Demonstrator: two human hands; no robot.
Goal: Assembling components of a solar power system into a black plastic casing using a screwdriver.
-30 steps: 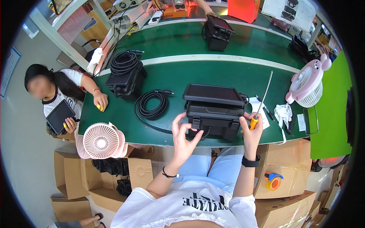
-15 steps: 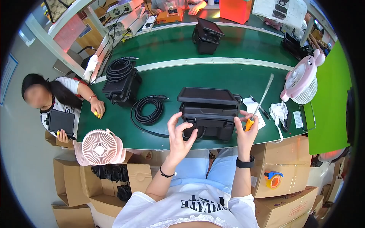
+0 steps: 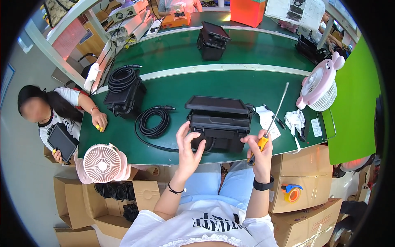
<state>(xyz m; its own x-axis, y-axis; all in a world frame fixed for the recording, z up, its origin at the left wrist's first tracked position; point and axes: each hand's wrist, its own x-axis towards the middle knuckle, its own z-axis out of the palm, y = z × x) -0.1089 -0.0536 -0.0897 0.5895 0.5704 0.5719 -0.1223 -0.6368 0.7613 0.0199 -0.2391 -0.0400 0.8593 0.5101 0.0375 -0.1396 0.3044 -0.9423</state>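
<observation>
In front of me on the green bench is a black plastic case [image 3: 220,131] with a flat dark panel [image 3: 218,103] tilted on top. My left hand [image 3: 188,150] is at the case's front left corner, fingers curved and apart by the latch; whether they press on it I cannot tell. My right hand [image 3: 260,154] is closed around the yellow handle of a screwdriver [image 3: 258,148], its long shaft pointing up and away. Its index finger and thumb reach toward the front right latch. A coiled black cable [image 3: 152,123] lies left of the case, its tail running toward the case's front.
Another black case [image 3: 125,99] carries a cable coil. A third case [image 3: 213,43] stands farther back. Pink fans [image 3: 103,163] [image 3: 321,86] stand at both sides. Paper [image 3: 267,122], a pen and crumpled tissue [image 3: 294,120] lie right. A co-worker [image 3: 49,119] sits left, holding a dark panel. Cardboard boxes [image 3: 302,173] are below.
The screwdriver's handle has swung down across my right palm, and the fingers have closed more around it. My left fingers have moved closer to the case's latch. The whole view has shifted slightly.
</observation>
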